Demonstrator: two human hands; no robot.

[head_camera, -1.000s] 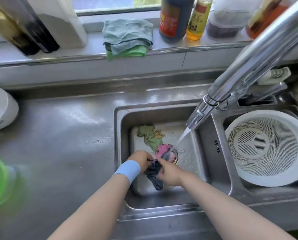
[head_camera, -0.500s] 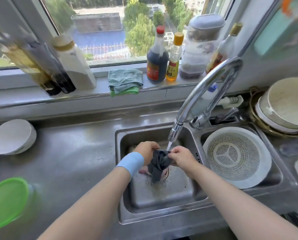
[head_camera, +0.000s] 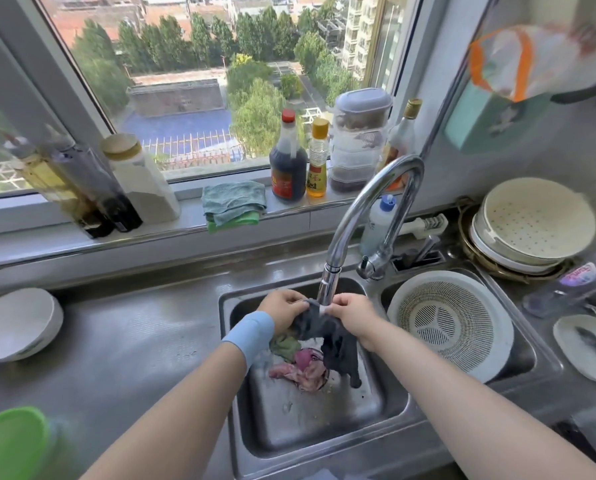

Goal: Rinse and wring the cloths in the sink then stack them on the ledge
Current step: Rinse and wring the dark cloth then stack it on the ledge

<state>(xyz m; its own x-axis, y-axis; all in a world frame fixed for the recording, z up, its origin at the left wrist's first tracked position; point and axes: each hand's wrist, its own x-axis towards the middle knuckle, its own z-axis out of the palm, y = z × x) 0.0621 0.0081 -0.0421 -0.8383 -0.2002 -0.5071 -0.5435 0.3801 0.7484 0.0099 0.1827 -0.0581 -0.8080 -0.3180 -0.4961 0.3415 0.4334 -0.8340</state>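
Dark grey cloth: held above the sink under the faucet spout, bunched, its long axis hanging downward, tail pointing to the basin floor. Left hand: grip clenched on the cloth's upper left edge. Right hand: grip clenched on its upper right edge. Pink cloth and olive cloth: crumpled on the sink floor. Teal cloth over green cloth: folded, stacked on the window ledge.

Brushed stainless steel sink and surface: satin, wet. Curved chrome faucet: glossy. Dark grey cloth: matt, soaked. White plastic colander: smooth, perforated.
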